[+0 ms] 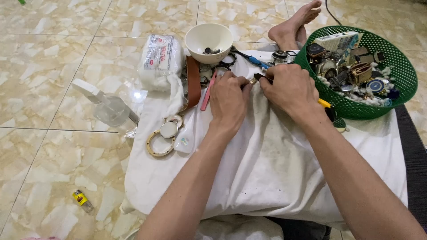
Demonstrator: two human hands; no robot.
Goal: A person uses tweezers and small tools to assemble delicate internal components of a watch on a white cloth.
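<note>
Over white cloth, both hands pinched.

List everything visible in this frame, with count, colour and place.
cloth: one, white, spread over the lap
basket: one, green mesh, far right, full of watch parts
bowl: one, white, top centre, small dark bits inside
cotton pack: one, white, left of the bowl
strap: one, brown, below the bowl
tweezers: one, pink, beside the strap
rings: two or so, gold, left edge of the cloth
bottle: one, clear, on the floor at left
small tube: one, yellow, floor, bottom left
small metal part: one, between both hands
foot: one, bare, top
left hand: fingers on the part
right hand: fingers on the part
</note>
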